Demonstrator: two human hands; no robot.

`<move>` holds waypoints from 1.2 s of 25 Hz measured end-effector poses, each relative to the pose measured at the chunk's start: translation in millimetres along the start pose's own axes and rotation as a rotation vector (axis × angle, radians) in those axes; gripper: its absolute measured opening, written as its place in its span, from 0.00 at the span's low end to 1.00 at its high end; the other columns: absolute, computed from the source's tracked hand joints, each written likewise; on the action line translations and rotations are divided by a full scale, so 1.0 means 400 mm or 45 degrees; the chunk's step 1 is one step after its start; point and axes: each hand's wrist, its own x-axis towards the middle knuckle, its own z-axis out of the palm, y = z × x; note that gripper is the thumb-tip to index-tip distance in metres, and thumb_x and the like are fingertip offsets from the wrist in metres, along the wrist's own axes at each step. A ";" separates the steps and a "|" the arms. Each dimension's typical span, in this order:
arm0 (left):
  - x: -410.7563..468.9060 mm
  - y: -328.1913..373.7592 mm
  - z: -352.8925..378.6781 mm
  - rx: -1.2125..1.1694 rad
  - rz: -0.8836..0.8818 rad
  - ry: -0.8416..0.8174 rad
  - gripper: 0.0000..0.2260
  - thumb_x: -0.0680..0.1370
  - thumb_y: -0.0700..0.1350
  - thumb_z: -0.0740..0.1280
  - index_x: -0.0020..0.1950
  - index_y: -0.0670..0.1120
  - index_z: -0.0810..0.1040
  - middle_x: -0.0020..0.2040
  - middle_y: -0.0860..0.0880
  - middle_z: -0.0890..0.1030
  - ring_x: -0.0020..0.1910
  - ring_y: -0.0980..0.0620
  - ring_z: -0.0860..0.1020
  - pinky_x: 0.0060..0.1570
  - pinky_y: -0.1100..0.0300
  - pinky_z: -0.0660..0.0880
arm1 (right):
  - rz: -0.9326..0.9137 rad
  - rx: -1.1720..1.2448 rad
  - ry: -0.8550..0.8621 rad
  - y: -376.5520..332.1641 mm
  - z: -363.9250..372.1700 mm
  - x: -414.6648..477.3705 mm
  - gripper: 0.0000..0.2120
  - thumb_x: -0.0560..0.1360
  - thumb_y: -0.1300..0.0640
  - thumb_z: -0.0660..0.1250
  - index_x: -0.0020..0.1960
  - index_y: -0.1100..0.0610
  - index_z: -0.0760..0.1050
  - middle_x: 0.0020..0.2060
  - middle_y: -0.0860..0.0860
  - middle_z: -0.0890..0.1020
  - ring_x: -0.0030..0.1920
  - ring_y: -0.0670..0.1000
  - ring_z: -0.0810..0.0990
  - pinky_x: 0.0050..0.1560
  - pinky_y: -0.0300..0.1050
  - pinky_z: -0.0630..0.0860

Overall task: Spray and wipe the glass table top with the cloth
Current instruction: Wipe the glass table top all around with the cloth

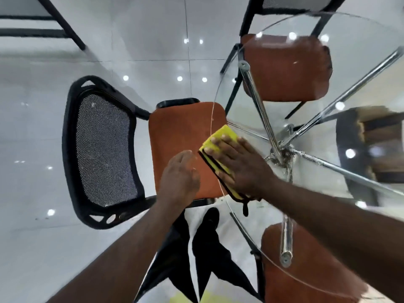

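right hand (240,165) flat on yellow cloth (220,136), fingers straight, slightly spread, pressing folded cloth onto glass table top (354,62) at its left edge. cloth's dark-trimmed side overhangs rim a little. left hand (179,176) just off left edge, above orange seat of chair (175,132), fingers loosely curved, holding nothing. chrome legs (282,149) visible through glass, meeting near table centre. two more orange seats under far and near edges.

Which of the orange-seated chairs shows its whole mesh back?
The left chair, below the left hand; the upper chair and lower chair sit under the glass table top.
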 end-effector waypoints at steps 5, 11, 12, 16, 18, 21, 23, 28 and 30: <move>0.069 -0.002 0.029 -0.160 -0.146 0.157 0.14 0.82 0.40 0.64 0.68 0.41 0.75 0.68 0.42 0.76 0.67 0.45 0.74 0.69 0.58 0.66 | -0.441 -0.157 -0.129 0.134 -0.005 0.264 0.27 0.76 0.36 0.65 0.65 0.54 0.83 0.61 0.56 0.82 0.70 0.61 0.77 0.81 0.66 0.61; 0.087 -0.022 0.027 -0.268 -0.220 0.261 0.15 0.85 0.50 0.63 0.69 0.45 0.73 0.70 0.47 0.73 0.66 0.56 0.70 0.61 0.77 0.57 | -0.052 -0.443 -0.462 0.247 -0.108 0.553 0.46 0.74 0.25 0.43 0.64 0.55 0.85 0.62 0.57 0.86 0.65 0.61 0.78 0.74 0.57 0.65; 0.085 -0.030 0.021 -0.269 -0.236 0.274 0.16 0.85 0.51 0.63 0.70 0.46 0.72 0.70 0.46 0.73 0.68 0.54 0.71 0.63 0.75 0.58 | -0.047 -0.441 -0.526 0.245 -0.112 0.570 0.49 0.72 0.24 0.41 0.63 0.55 0.85 0.63 0.57 0.86 0.65 0.61 0.77 0.70 0.56 0.67; 0.084 -0.045 0.000 -0.315 -0.270 0.317 0.17 0.85 0.52 0.64 0.70 0.45 0.73 0.69 0.46 0.74 0.68 0.50 0.74 0.66 0.63 0.65 | -0.208 -0.437 -0.594 0.179 -0.090 0.528 0.49 0.67 0.23 0.40 0.59 0.52 0.87 0.56 0.56 0.88 0.61 0.60 0.80 0.67 0.54 0.71; 0.091 -0.040 -0.007 -0.348 -0.271 0.354 0.16 0.85 0.52 0.64 0.69 0.45 0.74 0.68 0.47 0.75 0.67 0.49 0.75 0.68 0.59 0.69 | -0.358 -0.355 -0.573 0.093 -0.078 0.413 0.43 0.68 0.24 0.48 0.54 0.53 0.88 0.47 0.56 0.87 0.56 0.61 0.80 0.70 0.58 0.72; 0.109 -0.026 -0.005 -0.368 -0.299 0.286 0.16 0.85 0.54 0.63 0.69 0.48 0.73 0.69 0.49 0.74 0.66 0.51 0.74 0.64 0.58 0.69 | -0.638 -0.206 -0.495 0.023 -0.052 0.264 0.29 0.74 0.31 0.59 0.47 0.53 0.88 0.39 0.51 0.84 0.48 0.56 0.79 0.76 0.59 0.67; 0.129 -0.012 0.002 -0.390 -0.251 0.256 0.16 0.85 0.54 0.63 0.69 0.47 0.73 0.69 0.50 0.74 0.66 0.53 0.74 0.64 0.61 0.67 | -0.667 -0.138 -0.378 0.075 -0.038 0.297 0.26 0.75 0.33 0.61 0.48 0.52 0.87 0.41 0.51 0.84 0.51 0.58 0.81 0.76 0.62 0.68; 0.186 0.016 0.017 -0.637 -0.423 0.112 0.13 0.85 0.56 0.63 0.66 0.53 0.77 0.58 0.51 0.82 0.55 0.56 0.81 0.54 0.56 0.79 | -0.002 -0.159 -0.155 0.327 -0.057 0.489 0.28 0.76 0.33 0.63 0.63 0.51 0.84 0.64 0.55 0.82 0.72 0.57 0.75 0.84 0.65 0.55; 0.198 0.035 0.022 -0.957 -0.614 0.025 0.09 0.84 0.55 0.64 0.62 0.55 0.78 0.54 0.51 0.84 0.53 0.54 0.83 0.55 0.51 0.81 | 0.160 -0.076 -0.063 0.357 -0.046 0.463 0.29 0.78 0.32 0.60 0.73 0.46 0.78 0.78 0.52 0.73 0.83 0.55 0.62 0.85 0.65 0.50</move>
